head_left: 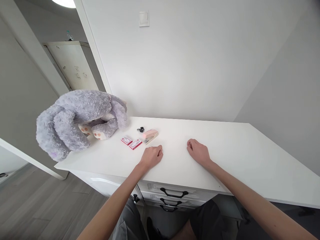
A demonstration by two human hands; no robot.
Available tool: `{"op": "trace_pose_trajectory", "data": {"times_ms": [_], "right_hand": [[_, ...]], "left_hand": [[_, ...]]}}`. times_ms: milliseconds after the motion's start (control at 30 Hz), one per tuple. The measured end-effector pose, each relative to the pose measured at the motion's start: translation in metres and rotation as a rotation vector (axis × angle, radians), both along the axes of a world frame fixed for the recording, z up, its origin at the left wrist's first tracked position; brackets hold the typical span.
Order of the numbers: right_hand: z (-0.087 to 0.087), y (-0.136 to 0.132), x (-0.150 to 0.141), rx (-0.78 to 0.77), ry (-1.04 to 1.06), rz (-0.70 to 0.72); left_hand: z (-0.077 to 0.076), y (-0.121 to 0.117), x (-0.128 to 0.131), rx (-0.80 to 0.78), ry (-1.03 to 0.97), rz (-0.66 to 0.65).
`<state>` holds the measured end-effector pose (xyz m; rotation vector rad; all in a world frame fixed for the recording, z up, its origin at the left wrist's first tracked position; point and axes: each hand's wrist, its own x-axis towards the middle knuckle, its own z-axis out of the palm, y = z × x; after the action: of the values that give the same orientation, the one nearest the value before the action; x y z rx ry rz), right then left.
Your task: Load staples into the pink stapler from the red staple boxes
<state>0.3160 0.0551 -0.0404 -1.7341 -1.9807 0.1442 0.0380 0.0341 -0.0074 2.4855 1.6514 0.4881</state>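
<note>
My left hand (152, 156) rests on the white tabletop in a loose fist, with nothing showing in its fingers. Just beyond it sits a pink and cream stapler (150, 135), apart from the hand. Two small red-and-white boxes (135, 144) lie to the stapler's left, close to each other. Behind them is a small black and metal object (140, 129), perhaps a staple remover; its kind is hard to make out. Further right, my right hand (198, 151) also lies on the tabletop with its fingers curled closed, touching no object but the surface.
A large grey-purple plush toy (85, 106) slumps over the table's left end. The white tabletop (240, 153) backs onto a wall with a light switch (144, 18). Drawers with black handles (174, 192) are below the front edge. A pale cabinet (72, 63) stands beyond the doorway.
</note>
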Motion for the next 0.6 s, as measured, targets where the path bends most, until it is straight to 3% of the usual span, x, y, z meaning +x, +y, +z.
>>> {"op": "trace_pose_trajectory", "data": {"times_ms": [600], "right_hand": [[0.0015,-0.0003,0.0011,-0.002,0.012,0.001]], "left_hand": [[0.0005,-0.0009,0.0002,0.060,-0.026,0.025]]}}
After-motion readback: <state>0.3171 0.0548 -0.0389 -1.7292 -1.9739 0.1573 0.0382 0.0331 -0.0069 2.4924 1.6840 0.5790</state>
